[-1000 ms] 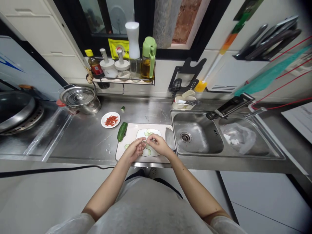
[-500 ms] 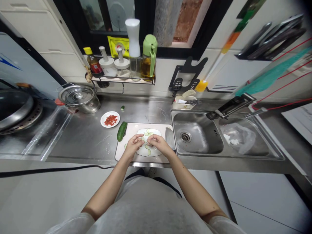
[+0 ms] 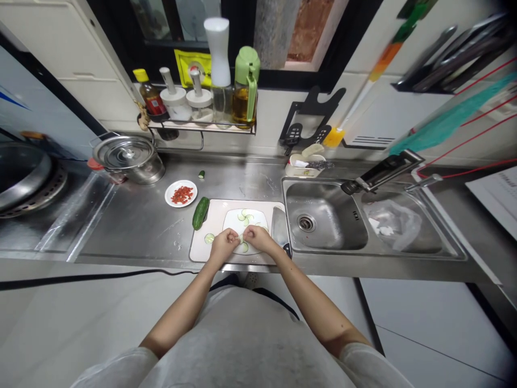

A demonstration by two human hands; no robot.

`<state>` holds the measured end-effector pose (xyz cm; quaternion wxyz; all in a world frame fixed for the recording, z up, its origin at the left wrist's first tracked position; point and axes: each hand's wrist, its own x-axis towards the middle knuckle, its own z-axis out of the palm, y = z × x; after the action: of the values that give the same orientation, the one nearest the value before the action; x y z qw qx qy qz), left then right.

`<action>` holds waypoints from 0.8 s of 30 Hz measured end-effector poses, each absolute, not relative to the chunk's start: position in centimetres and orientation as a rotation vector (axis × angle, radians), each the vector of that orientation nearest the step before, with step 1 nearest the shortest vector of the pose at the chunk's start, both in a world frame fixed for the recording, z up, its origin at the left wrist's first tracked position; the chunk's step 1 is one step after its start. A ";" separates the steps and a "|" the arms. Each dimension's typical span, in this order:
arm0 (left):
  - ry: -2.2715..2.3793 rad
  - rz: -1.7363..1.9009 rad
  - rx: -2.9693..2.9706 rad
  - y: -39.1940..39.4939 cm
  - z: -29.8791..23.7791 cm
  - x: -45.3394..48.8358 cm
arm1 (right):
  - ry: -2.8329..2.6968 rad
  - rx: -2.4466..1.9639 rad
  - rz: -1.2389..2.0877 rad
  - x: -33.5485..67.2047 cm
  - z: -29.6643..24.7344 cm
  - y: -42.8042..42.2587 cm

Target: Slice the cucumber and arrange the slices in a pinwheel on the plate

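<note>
My left hand [image 3: 223, 245] and my right hand [image 3: 259, 238] meet low over a white plate [image 3: 230, 216], fingers pinched. Between the fingertips shows a small pale piece of cucumber slice [image 3: 241, 237], partly hidden by them. Several curved cucumber slices [image 3: 244, 216] lie on the plate, which stands on a pale cutting board [image 3: 216, 211]. One round cucumber slice [image 3: 209, 238] rests on the board just left of my left hand. A cut cucumber [image 3: 201, 213] lies across the board's left edge. On the right side of the board is a cleaver [image 3: 279, 229] with a black handle.
A small plate of chopped red pieces [image 3: 181, 194] and a cucumber end [image 3: 201, 174] sit behind on the steel counter. To the right is a double sink [image 3: 327, 215]; to the left, a lidded pot [image 3: 131, 159]. A rack of seasoning bottles [image 3: 202, 126] hangs above.
Both hands have come lower and nearer the front of the plate, their fingers more curled. The round slice by my left hand now shows more fully. The whole view has shifted slightly.
</note>
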<state>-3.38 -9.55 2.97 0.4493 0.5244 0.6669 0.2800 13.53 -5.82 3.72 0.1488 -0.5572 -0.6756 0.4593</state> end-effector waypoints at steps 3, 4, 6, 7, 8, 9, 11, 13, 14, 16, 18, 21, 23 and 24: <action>1.752 0.495 1.403 -9.6 3.3 -3.2 | -2.069 -1.680 1.246 13.2 4.1 -5.9; 1.781 0.434 1.429 -9.6 3.5 -3.1 | -2.109 -1.698 1.225 13.1 4.2 -5.9; 1.833 0.330 1.484 -9.5 4.0 -2.8 | -2.198 -1.725 1.179 12.9 4.3 -5.8; 1.852 0.290 1.514 -9.5 4.1 -2.6 | -2.245 -1.736 1.153 12.9 4.3 -5.7; 1.865 0.257 1.543 -9.5 4.3 -2.4 | -2.287 -1.746 1.127 12.8 4.3 -5.7; 1.875 0.228 1.569 -9.5 4.4 -2.3 | -2.320 -1.753 1.105 12.8 4.2 -5.7; 1.885 0.175 1.602 -9.5 4.6 -2.0 | -2.358 -1.766 1.078 12.8 4.1 -5.7; 1.889 0.131 1.616 -9.4 4.6 -1.8 | -2.369 -1.777 1.071 12.8 4.0 -5.7; 1.891 0.113 1.618 -9.4 4.6 -1.7 | -2.376 -1.783 1.068 12.8 4.0 -5.7; 1.897 0.085 1.624 -9.4 4.5 -1.7 | -2.390 -1.794 1.061 12.8 4.0 -5.8; 1.905 0.063 1.628 -9.4 4.5 -1.6 | -2.406 -1.801 1.055 12.7 4.0 -5.8; 1.911 0.034 1.631 -9.3 4.4 -1.5 | -2.431 -1.811 1.045 12.6 4.0 -5.8; 1.914 0.023 1.635 -9.3 4.4 -1.4 | -2.447 -1.818 1.036 12.6 4.0 -5.7; 1.917 0.021 1.637 -9.2 4.4 -1.4 | -2.455 -1.820 1.032 12.6 4.0 -5.7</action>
<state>-1.38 -9.23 4.38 0.3055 0.6183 0.7241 0.0081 12.61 -5.74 4.05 -0.0419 -0.5639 -0.7604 0.3196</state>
